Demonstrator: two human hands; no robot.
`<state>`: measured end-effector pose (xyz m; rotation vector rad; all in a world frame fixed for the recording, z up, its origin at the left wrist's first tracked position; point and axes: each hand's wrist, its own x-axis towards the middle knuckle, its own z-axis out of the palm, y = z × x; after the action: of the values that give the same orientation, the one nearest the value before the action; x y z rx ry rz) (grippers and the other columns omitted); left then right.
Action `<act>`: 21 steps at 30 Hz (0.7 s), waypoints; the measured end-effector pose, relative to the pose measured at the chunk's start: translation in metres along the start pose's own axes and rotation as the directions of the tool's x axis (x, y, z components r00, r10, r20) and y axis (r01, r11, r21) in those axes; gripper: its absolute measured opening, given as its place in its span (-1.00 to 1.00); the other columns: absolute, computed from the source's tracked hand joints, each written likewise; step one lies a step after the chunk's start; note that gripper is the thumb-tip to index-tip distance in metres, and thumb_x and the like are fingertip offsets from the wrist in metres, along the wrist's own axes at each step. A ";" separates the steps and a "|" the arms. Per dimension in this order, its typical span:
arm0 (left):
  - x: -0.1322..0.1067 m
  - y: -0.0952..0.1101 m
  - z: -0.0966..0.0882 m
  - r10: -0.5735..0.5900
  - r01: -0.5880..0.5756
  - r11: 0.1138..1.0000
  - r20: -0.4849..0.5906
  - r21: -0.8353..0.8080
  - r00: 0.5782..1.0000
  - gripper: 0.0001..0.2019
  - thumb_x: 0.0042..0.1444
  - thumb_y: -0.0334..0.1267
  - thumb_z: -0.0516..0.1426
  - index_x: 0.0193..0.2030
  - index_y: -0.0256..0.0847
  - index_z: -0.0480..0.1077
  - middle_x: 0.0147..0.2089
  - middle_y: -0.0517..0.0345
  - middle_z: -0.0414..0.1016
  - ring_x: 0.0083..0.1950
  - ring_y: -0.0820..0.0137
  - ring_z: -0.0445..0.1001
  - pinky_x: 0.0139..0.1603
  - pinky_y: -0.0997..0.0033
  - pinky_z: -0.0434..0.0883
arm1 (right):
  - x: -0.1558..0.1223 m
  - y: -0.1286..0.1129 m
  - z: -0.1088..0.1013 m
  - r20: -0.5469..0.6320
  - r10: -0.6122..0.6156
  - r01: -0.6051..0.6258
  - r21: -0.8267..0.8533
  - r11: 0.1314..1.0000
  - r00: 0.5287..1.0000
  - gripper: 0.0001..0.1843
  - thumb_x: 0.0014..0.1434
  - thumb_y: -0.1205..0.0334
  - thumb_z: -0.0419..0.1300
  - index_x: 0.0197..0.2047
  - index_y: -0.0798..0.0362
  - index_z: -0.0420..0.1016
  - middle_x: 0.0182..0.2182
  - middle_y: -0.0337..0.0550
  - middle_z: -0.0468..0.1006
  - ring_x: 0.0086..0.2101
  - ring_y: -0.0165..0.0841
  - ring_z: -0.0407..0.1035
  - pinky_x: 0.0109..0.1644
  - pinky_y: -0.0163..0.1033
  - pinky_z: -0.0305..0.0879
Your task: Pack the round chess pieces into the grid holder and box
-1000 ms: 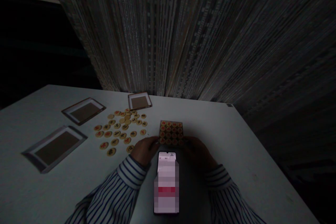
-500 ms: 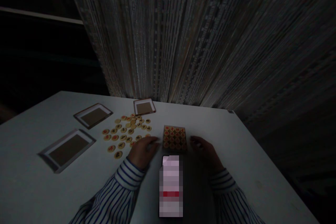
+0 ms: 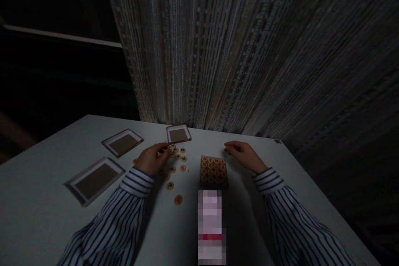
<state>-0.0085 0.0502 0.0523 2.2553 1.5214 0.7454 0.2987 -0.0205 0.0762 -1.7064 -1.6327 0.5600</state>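
Among loose round Chinese chess pieces (image 3: 182,150) on the white table, my left hand (image 3: 153,158) is low, with a gap between thumb and forefinger. It covers part of the scatter, and whether its fingertips touch a piece is unclear. A square box (image 3: 214,185) stands in front of me, filled with rows of upright-facing pieces (image 3: 213,167) with red characters. To the right of this box, apart from it, hovers my right hand (image 3: 245,156), fingers loosely curled, holding nothing visible. Two single pieces, one black-marked (image 3: 170,185) and one red-marked (image 3: 178,200), lie nearer me.
Three shallow framed trays lie left and behind: a near one (image 3: 122,171), a middle one (image 3: 106,144) and a far one (image 3: 188,138). A phone with a blurred screen (image 3: 210,220) lies before the box. A string curtain (image 3: 218,50) hangs behind the table (image 3: 289,199).
My left hand has moved from beside the box leftward over the loose pieces. My right hand has drawn away from the box, farther back. The view has shifted slightly.
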 end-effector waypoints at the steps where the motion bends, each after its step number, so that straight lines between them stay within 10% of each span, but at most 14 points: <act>1: 0.007 -0.005 -0.002 -0.046 0.046 0.999 0.010 0.021 0.999 -0.55 0.07 -0.03 -0.05 -0.05 -0.27 0.41 -0.18 0.03 0.55 -0.18 0.27 0.50 -0.13 0.35 0.40 | 0.009 -0.003 0.001 0.016 -0.004 0.004 0.000 1.000 1.000 -0.70 0.06 0.22 0.09 -0.18 0.18 0.49 -0.33 -0.05 0.57 -0.31 -0.33 0.43 -0.18 -0.22 0.32; 21: 0.094 -0.046 0.015 -0.198 0.175 0.972 0.147 0.160 0.969 -0.70 0.19 -0.25 -0.04 -0.04 -0.24 0.40 0.00 -0.01 0.46 0.06 0.28 0.39 0.05 0.42 0.28 | 0.127 -0.026 0.077 0.246 0.052 -0.004 -0.193 0.981 0.968 -0.79 0.16 0.28 0.06 -0.31 0.21 0.49 -0.36 -0.13 0.53 -0.31 -0.37 0.40 -0.22 -0.29 0.30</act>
<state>-0.0069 0.1547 0.0382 2.1722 1.7273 0.3976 0.2396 0.1176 0.0644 -1.8608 -1.8947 0.6734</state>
